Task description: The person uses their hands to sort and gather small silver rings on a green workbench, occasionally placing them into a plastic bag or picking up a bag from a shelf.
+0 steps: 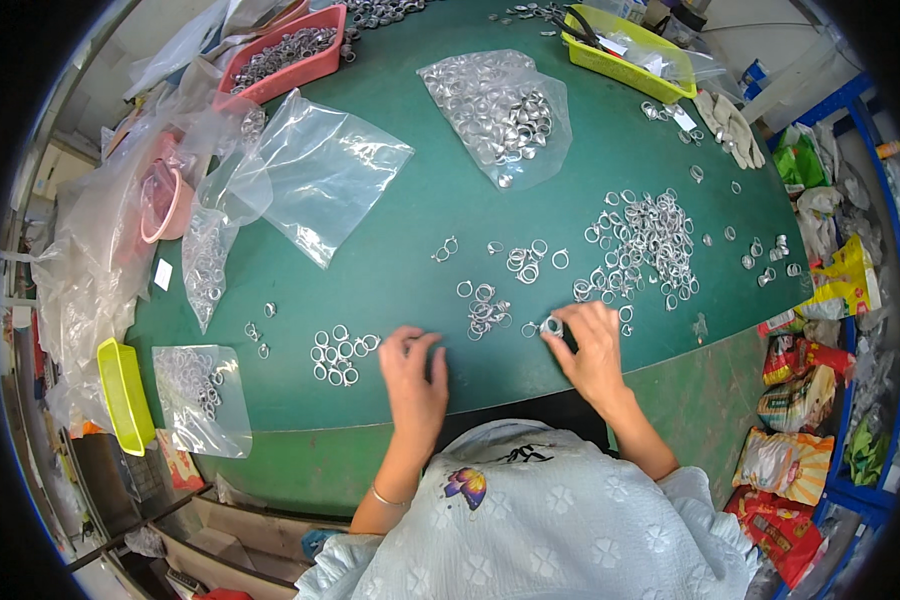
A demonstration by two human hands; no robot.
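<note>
My right hand (594, 350) pinches a silver ring (551, 325) between thumb and fingertips, just above the green tabletop. My left hand (413, 385) hovers near the front of the table with thumb and fingers apart, and nothing shows between them. Beside its fingertips lies a group of silver rings (340, 357). Between my hands is a small cluster of rings (487, 315), and farther back another little cluster (526, 262). A large heap of rings (650, 240) spreads beyond my right hand.
A clear bag of metal pieces (500, 115) lies at the back, an open plastic bag (320, 170) left of it. A pink basket (285, 55) and yellow-green basket (630, 50) stand in the far corners. At left are a bagged ring batch (202, 395) and yellow tray (124, 395).
</note>
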